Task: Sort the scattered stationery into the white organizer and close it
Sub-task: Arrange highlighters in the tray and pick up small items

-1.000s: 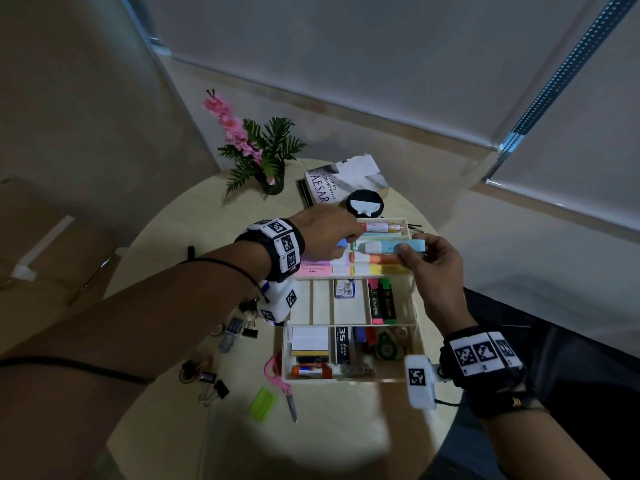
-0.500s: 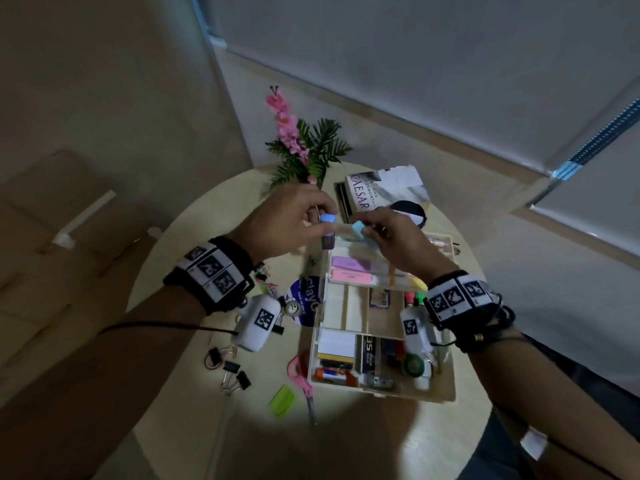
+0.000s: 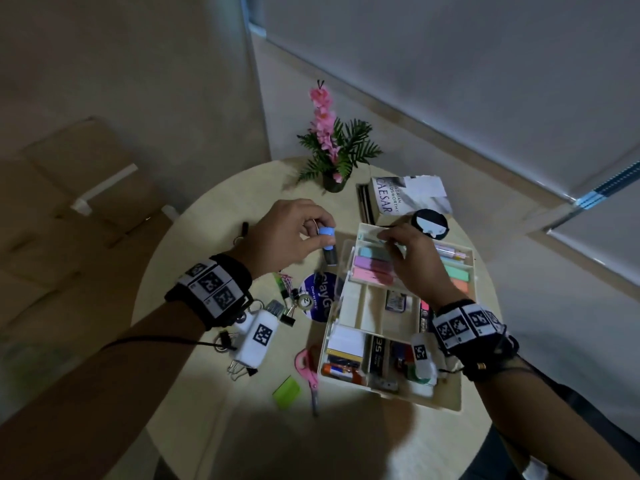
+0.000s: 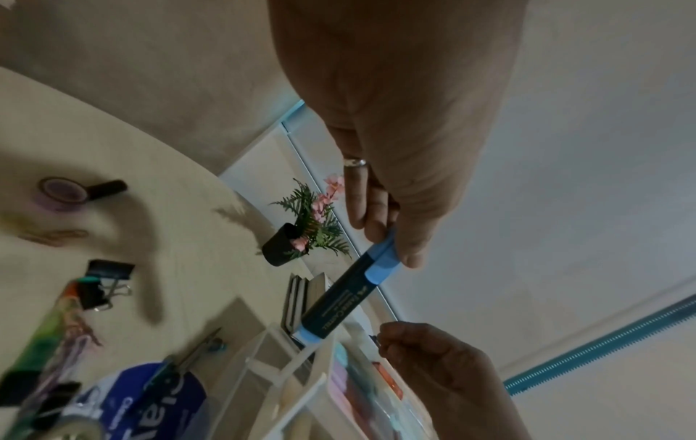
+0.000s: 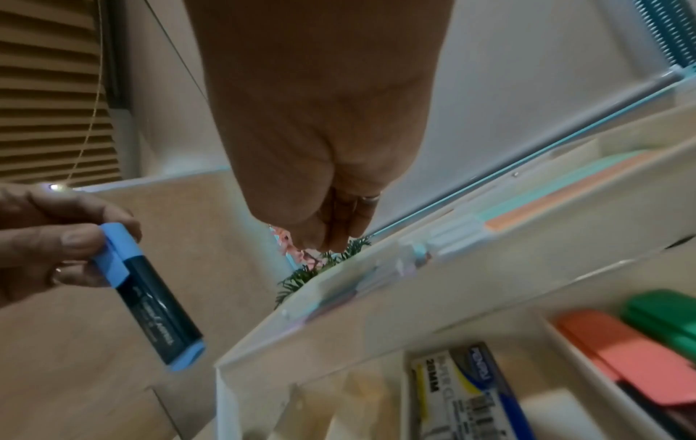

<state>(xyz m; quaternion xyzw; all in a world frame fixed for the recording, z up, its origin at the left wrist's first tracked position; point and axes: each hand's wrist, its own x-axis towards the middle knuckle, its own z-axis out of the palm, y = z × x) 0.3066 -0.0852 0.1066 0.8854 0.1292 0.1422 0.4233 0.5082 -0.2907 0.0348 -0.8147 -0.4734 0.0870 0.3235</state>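
Note:
The white organizer (image 3: 353, 303) lies open on the round table, its compartments holding pastel pens, sticky notes, highlighters and a glue stick. My left hand (image 3: 311, 230) pinches the blue cap of a dark-bodied blue highlighter (image 3: 329, 247), which hangs upright just left of the organizer's far left corner. The left wrist view shows the same highlighter (image 4: 339, 300) pointing down at the tray's corner. My right hand (image 3: 388, 237) hovers over the far tray of pastel pens (image 3: 374, 263). Its fingers are drawn together, with nothing visible between them (image 5: 327, 238).
Left of the organizer lie pink scissors (image 3: 308, 372), a green eraser-like block (image 3: 285, 393), binder clips (image 3: 239, 367), a purple round packet (image 3: 317, 299) and a tape roll (image 4: 62, 193). A potted plant (image 3: 332, 157), a book (image 3: 391, 199) and a black disc (image 3: 431, 223) sit at the back.
A second ago my right hand held a pale blue pen over the tray; it no longer shows one. My left hand now holds the blue highlighter up, left of the organizer.

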